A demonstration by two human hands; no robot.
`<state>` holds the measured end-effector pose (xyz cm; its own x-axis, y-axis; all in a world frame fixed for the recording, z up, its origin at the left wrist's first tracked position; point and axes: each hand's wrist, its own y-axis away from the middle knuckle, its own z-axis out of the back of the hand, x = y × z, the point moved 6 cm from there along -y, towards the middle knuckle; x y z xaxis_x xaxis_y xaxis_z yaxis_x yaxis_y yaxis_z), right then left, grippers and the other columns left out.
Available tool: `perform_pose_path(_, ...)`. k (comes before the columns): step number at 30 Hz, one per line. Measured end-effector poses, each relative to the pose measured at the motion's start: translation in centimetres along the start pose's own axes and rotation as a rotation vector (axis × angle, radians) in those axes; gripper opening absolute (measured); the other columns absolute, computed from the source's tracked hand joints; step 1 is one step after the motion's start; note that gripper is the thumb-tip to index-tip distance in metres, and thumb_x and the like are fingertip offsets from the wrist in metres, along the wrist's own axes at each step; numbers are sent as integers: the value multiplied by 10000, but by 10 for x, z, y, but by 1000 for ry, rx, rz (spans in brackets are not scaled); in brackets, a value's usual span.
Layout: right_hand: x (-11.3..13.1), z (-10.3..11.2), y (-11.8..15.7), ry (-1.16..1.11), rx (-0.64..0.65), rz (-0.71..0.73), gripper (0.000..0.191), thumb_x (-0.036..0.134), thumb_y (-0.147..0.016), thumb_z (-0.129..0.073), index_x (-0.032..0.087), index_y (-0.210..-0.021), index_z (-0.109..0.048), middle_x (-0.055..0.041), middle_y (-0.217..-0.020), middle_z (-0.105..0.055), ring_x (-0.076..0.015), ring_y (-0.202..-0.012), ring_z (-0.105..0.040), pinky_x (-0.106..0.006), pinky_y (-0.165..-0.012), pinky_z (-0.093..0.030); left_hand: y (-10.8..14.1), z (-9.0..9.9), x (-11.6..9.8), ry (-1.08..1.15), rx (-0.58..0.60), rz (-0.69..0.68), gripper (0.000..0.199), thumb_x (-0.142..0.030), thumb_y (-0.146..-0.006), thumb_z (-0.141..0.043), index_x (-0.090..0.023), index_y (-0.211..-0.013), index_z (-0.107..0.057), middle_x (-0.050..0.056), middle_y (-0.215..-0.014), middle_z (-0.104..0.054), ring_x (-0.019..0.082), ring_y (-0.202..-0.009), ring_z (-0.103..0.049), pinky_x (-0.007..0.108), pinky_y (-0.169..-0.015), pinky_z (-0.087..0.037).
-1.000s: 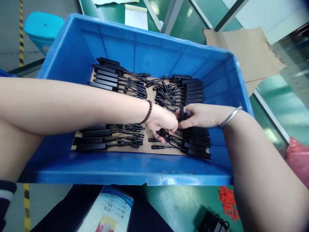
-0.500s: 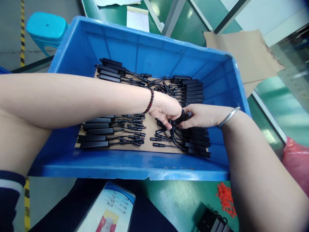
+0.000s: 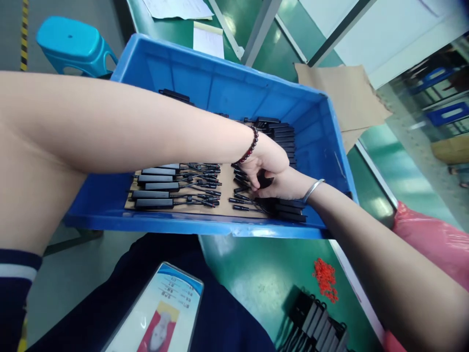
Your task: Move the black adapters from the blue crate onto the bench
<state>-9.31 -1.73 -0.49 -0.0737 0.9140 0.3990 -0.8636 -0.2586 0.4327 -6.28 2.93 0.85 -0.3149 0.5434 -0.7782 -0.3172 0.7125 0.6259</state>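
A blue plastic bin (image 3: 205,226) holds rows of slim black boxes with cables, laid on brown cardboard (image 3: 226,188). My left hand (image 3: 269,155), with a beaded bracelet at its wrist, reaches across to the right-hand row. There my right hand (image 3: 284,185), wearing a silver bangle, meets it from the right. The fingers of both are bent together over the dark cables, and what they grip is hidden. Cable connectors (image 3: 245,208) stick out just below and left of the fingers. Black boxes (image 3: 157,179) line the left side, partly covered by my left forearm.
Red-orange rings (image 3: 325,279) lie on the green table (image 3: 249,266) near more black boxes (image 3: 318,322). A turquoise stool (image 3: 71,41) stands at upper left. Brown paper (image 3: 340,93) lies behind the bin, a pink bag (image 3: 428,239) at right. An ID badge (image 3: 157,313) hangs in front of me.
The view has shifted, and the bin appears higher. My hands have drawn closer together and overlap; the connector that showed between them is now hidden.
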Motion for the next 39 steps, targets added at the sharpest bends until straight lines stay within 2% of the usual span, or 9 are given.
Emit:
perform_pose_path(8,-11,9,19,-74,-105,-69,151,260,-630,-592,153,-733,-566,43,-663,-566,-103,-621,-507,-203,-587,-385,-1,16,2,-60,26,-51,304,60,-575,-411,-21,-840,-537,69,-621,-577,227,-685,-616,320,-570,-515)
perform_pose_path(11,-10,9,20,-102,-95,-49,151,232,-632,-596,153,-758,-571,39,-687,-573,-106,-641,-511,-207,-613,-389,-4,28,20,-3,-128,-276,599,74,-513,-527,-53,-1091,-437,71,-775,-597,199,-745,-609,345,-683,-516)
perform_pose_path(16,-8,13,23,-24,-158,-83,230,277,-633,-639,155,-827,-619,-25,-845,-579,-148,-765,-536,-236,-692,-422,-11,-1,48,38,-52,-626,1058,-46,-438,-726,-159,-1327,-164,149,-1125,-508,221,-916,-576,400,-823,-484)
perform_pose_path(21,-7,22,34,76,-232,-152,417,297,-619,-667,132,-993,-584,-83,-924,-570,-171,-774,-554,-275,-722,-453,-23,-24,53,-56,-295,-730,732,-166,-570,-697,-124,-1208,-340,159,-1194,-469,252,-1126,-445,398,-1008,-335)
perform_pose_path(24,-3,41,73,-42,-355,-142,628,354,-624,-685,139,-1171,-464,-72,-951,-598,-166,-785,-572,-280,-706,-474,-27,-29,52,-78,-372,-743,444,-230,-695,-602,-125,-1095,-440,138,-1111,-518,231,-1069,-482,415,-979,-355)
perform_pose_path(29,-7,62,207,-119,-775,-258,547,417,-721,-603,191,-1198,-461,-67,-1073,-579,-179,-913,-567,-316,-775,-487,-20,-23,49,-346,-628,-820,300,-215,-677,-589,-131,-961,-541,115,-1037,-512,224,-1031,-475,398,-953,-362)
perform_pose_path(34,-69,-11,317,-206,-874,-683,392,384,-753,-568,173,-1082,-550,-57,-966,-631,-163,-853,-591,-305,-785,-485,-15,-26,36,-651,-682,-1010,283,-228,-656,-572,-143,-926,-565,79,-936,-569,243,-973,-480,419,-917,-362)
perform_pose_path(37,-111,-80,344,-183,-742,-986,206,277,-740,-567,161,-896,-636,-57,-878,-653,-169,-814,-592,-315,-812,-458,-18,-29,30,-628,-573,-1046,250,-247,-685,-553,-164,-921,-563,44,-913,-604,200,-936,-522,358,-900,-392)
perform_pose_path(39,-124,-114,341,-211,-696,-1031,132,213,-708,-583,166,-810,-652,-50,-837,-661,-167,-795,-593,-305,-818,-450,-19,-30,29,-586,-509,-997,238,-275,-699,-552,-174,-914,-560,27,-906,-614,169,-894,-551,315,-873,-416)
